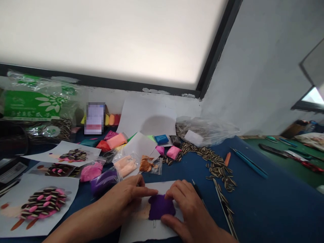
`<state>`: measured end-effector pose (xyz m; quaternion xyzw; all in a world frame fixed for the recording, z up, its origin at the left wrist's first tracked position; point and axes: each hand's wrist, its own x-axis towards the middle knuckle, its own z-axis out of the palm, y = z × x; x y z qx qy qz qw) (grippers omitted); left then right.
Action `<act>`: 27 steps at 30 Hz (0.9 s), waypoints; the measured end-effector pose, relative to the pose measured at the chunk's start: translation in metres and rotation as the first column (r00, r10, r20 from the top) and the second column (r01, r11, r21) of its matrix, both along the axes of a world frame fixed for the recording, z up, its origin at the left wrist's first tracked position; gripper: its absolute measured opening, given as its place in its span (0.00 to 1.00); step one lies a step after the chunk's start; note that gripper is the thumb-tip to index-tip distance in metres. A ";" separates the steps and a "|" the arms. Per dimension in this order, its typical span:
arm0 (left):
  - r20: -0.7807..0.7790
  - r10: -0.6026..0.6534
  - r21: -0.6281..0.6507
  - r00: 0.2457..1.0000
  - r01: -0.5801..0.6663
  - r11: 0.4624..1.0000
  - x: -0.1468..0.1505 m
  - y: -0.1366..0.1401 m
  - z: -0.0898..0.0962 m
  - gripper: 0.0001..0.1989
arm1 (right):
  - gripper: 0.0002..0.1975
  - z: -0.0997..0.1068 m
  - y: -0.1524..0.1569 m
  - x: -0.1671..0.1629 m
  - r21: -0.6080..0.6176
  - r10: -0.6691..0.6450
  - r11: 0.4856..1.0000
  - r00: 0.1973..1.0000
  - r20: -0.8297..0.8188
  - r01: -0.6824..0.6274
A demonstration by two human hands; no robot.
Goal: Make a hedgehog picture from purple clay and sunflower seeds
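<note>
A flat patch of purple modelling clay (pixel 162 207) lies on a white sheet of paper (pixel 144 233), beside a pale peach clay area and small pencil lines. My left hand (pixel 130 194) comes in from the left, its index finger stretched out to the patch's top edge and the other fingers curled beneath. On the other side, my right hand (pixel 186 204) spans the patch, with bent fingers at the upper edge and the thumb at the lower edge. Both hands touch the clay.
Finished seed-covered hedgehog pictures (pixel 43 206) lie at left. Clay packets (pixel 124 165) are heaped behind the sheet. Loose sunflower seeds (pixel 215 162) curve around to the right, near a metal ruler (pixel 225 209), a dark pen (pixel 198 190) and a blue tool (pixel 250 163).
</note>
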<state>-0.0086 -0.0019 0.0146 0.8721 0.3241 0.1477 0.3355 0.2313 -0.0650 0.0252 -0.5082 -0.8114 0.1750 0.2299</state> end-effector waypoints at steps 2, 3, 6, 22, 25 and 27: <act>-0.018 -0.004 -0.029 1.000 0.003 1.000 0.000 0.001 0.001 0.33 | 0.15 0.002 0.001 0.003 0.003 -0.014 1.000 1.000 -0.003 0.014; -0.031 -0.004 -0.042 1.000 0.002 0.999 0.000 0.001 0.002 0.33 | 0.16 0.003 0.001 0.005 0.014 -0.018 1.000 1.000 -0.006 0.018; -0.042 0.001 -0.047 0.999 -0.003 0.999 0.001 0.001 0.002 0.32 | 0.17 0.006 0.002 0.007 0.032 -0.020 0.999 1.000 -0.007 0.020; -0.034 0.003 -0.191 0.999 -0.009 0.981 -0.007 0.002 0.010 0.28 | 0.20 0.019 0.009 0.013 -0.045 -0.076 0.996 0.995 0.068 0.080; -0.094 0.053 -0.306 0.994 -0.080 0.949 -0.009 -0.002 0.017 0.31 | 0.20 0.021 0.008 0.013 -0.070 -0.062 0.995 0.996 0.066 0.066; -0.170 0.089 -0.362 0.981 -0.146 0.921 -0.007 -0.005 0.023 0.38 | 0.20 0.019 0.006 0.013 -0.075 -0.052 0.996 0.997 0.064 0.057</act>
